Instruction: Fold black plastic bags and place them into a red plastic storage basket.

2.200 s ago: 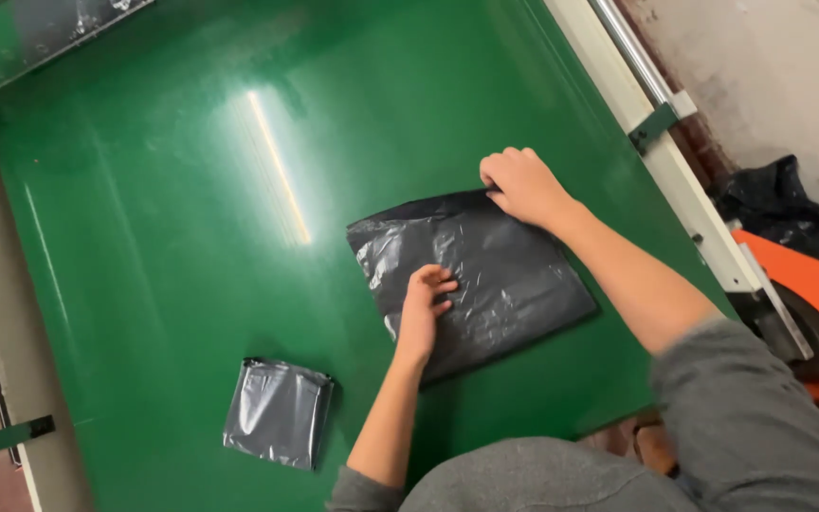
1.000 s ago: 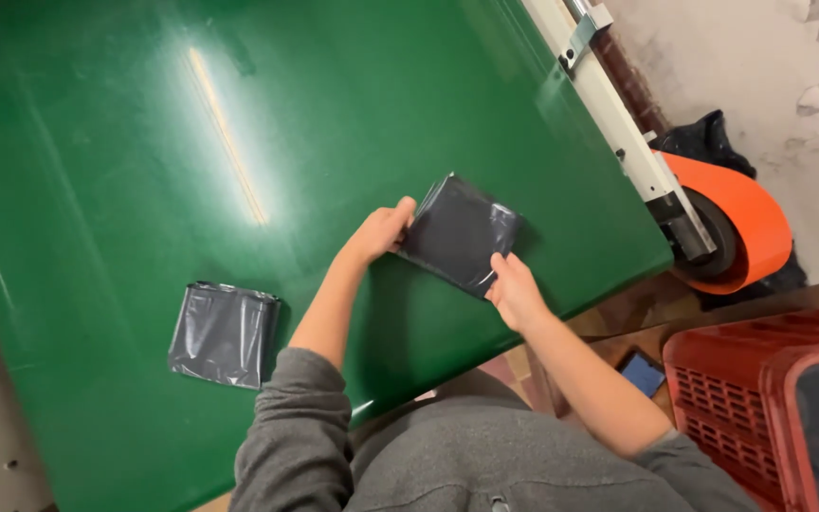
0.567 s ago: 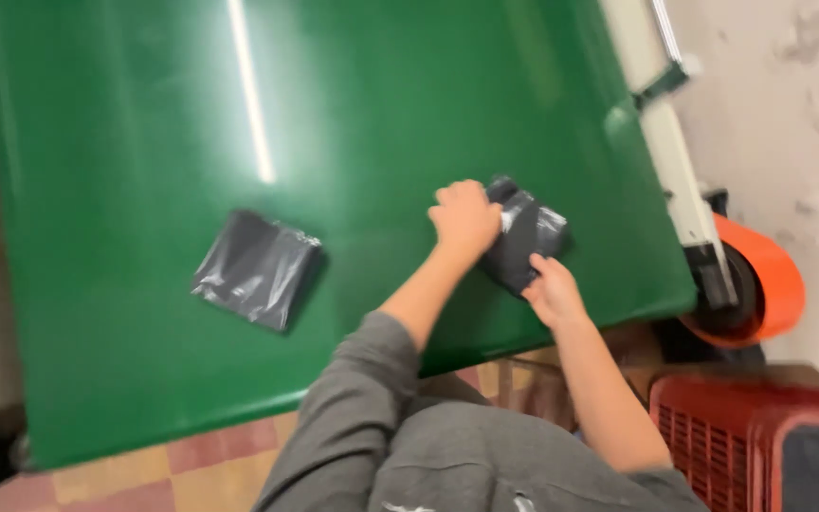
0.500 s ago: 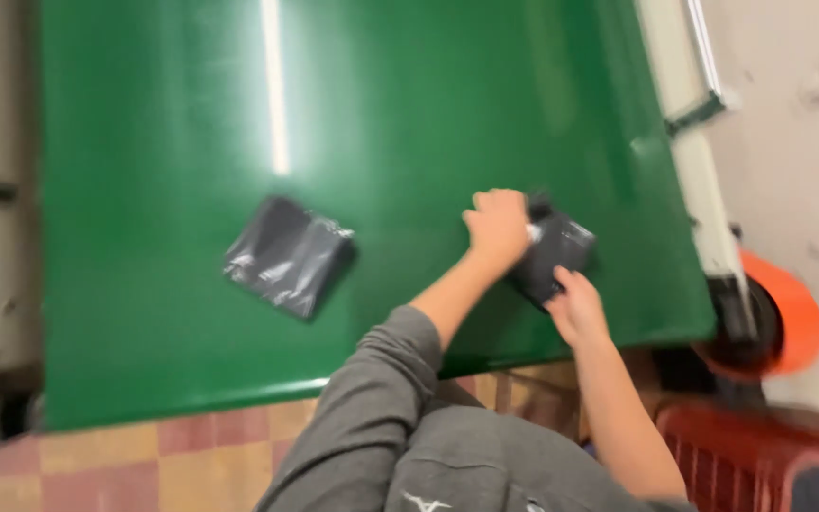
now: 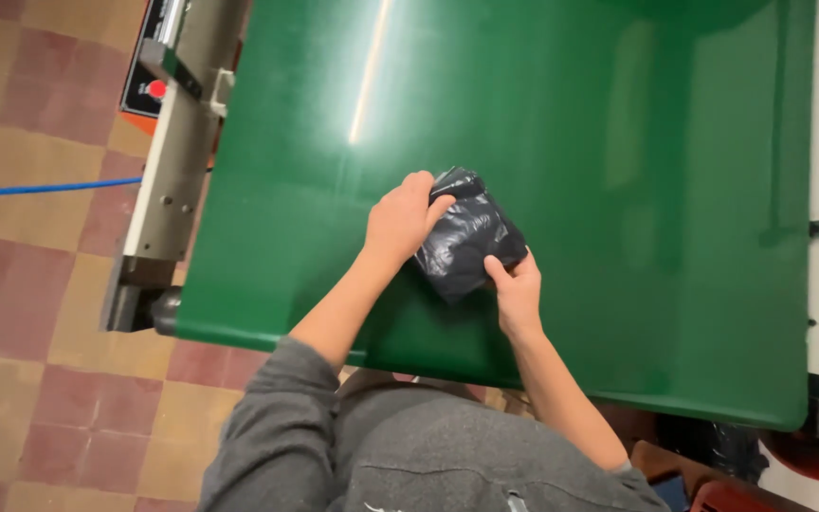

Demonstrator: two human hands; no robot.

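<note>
- The black bag [image 5: 468,245], folded down into a small, crinkled bundle, lies on the green worktop [image 5: 618,190], near the worktop's front edge and roughly midway along it.
- Left hand [image 5: 402,220] sits on the bundle's left side, fingers [image 5: 438,204] curled over its top corner and grasping the plastic.
- Right hand [image 5: 518,292] comes in from below the bundle, thumb pressed against its lower right edge, fingers tucked underneath and gripping it.
- Both hands are touching the bag, one on each side, and the bundle is squeezed between them.
- Grey sleeves run back from the bundle toward the worktop's front edge; the person's grey top fills the space just below that edge.
- Left of the worktop, a metal side rail [image 5: 168,180] runs along its edge, with a red button [image 5: 156,89] near the far end.
- Beyond the rail, a checked tile floor [image 5: 30,313] with a blue cable [image 5: 45,188] lying across it.
- A bright streak of light glares on the worktop just beyond the bundle.
</note>
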